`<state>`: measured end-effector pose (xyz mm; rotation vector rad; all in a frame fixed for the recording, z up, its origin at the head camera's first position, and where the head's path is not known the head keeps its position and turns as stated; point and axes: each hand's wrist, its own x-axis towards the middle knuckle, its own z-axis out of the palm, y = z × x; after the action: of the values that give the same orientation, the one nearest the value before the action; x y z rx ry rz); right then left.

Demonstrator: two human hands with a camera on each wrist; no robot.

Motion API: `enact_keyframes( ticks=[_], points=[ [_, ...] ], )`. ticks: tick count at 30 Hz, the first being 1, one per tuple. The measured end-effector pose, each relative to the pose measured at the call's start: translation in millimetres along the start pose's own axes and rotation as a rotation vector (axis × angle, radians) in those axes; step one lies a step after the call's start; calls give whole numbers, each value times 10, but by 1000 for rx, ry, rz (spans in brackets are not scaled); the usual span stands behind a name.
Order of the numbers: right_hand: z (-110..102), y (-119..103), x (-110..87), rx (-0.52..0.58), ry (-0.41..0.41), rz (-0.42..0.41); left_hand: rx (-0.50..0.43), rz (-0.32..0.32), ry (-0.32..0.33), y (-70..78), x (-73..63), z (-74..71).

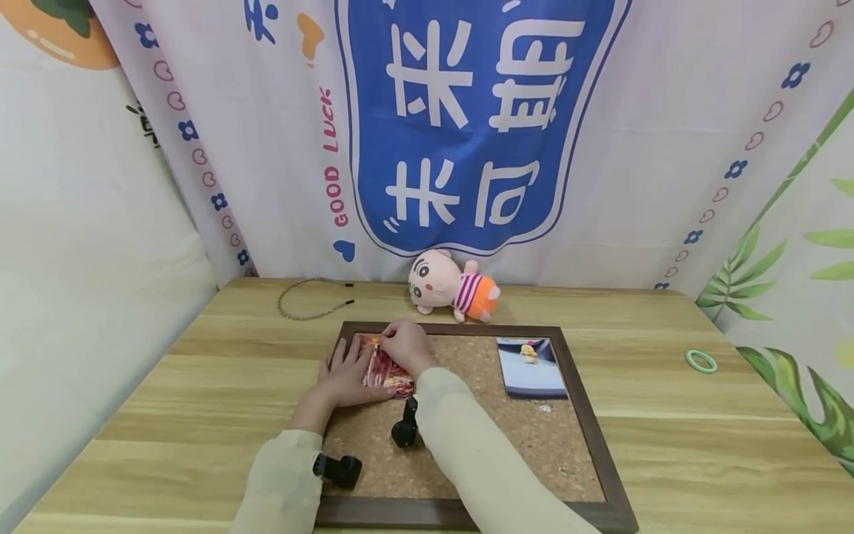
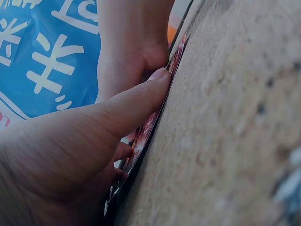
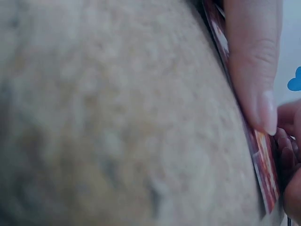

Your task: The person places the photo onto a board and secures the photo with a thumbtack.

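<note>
A red printed photo point(image 1: 382, 371) lies at the upper left of a framed cork board point(image 1: 460, 437). My left hand point(image 1: 350, 378) rests over the photo's left side with spread fingers, its thumb along the lower edge. In the left wrist view the left thumb point(image 2: 136, 101) presses the photo's edge close against the cork. My right hand point(image 1: 407, 345) has its fingers curled and brought together at the photo's top edge. What its fingertips hold is hidden, so I cannot tell. The right wrist view shows a thumb point(image 3: 256, 75) pressing on the photo point(image 3: 265, 174).
Another photo point(image 1: 531, 374), with a yellow figure, sits at the board's upper right above a small clear cluster point(image 1: 545, 408). Behind the board lie a plush doll point(image 1: 450, 288) and a headband point(image 1: 293, 315). A green ring point(image 1: 701, 362) is at the table's right.
</note>
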<state>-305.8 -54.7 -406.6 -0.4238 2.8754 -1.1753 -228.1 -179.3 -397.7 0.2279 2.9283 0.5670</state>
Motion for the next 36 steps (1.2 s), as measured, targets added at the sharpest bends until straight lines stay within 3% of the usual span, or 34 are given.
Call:
enact_keyframes(
  ticks=[9, 18, 26, 29, 36],
  points=[
    [33, 74, -8, 88, 39, -10, 4, 3, 6, -5, 16, 29],
    [-1, 59, -19, 20, 54, 24, 16, 13, 6, 49, 17, 9],
    [-114, 93, -39, 65, 34, -55, 8, 17, 12, 68, 37, 22],
    [-169, 104, -44, 80, -3, -29, -11, 18, 21, 63, 39, 29],
    [-378, 60, -58, 251, -230, 12, -69, -11, 53, 58, 60, -14]
  ],
)
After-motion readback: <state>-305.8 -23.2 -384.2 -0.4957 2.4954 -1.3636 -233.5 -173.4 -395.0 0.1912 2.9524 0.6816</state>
